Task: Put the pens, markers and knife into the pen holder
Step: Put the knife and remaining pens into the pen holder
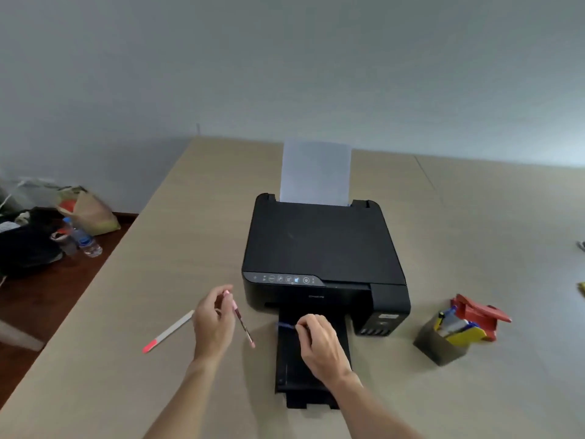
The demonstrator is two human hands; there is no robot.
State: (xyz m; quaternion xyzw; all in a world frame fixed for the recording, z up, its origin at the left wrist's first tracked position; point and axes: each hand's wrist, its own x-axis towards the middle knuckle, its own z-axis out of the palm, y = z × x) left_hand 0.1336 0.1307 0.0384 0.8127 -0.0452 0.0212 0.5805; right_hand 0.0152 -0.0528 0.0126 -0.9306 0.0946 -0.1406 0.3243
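Fingers [226,294] pinching pink pen [242,321], pen holder [443,343] (markers inside) right of printer [319,248]

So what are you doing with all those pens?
A person is tidying pens into the pen holder, which already has some in it. The left hand holds a pink pen, and the right hand pinches a blue pen over the printer tray. A white marker waits on the table.

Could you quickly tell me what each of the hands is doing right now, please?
Left hand: closed on a pink pen, held above the table.
Right hand: pinched shut on a blue pen over the printer's output tray.
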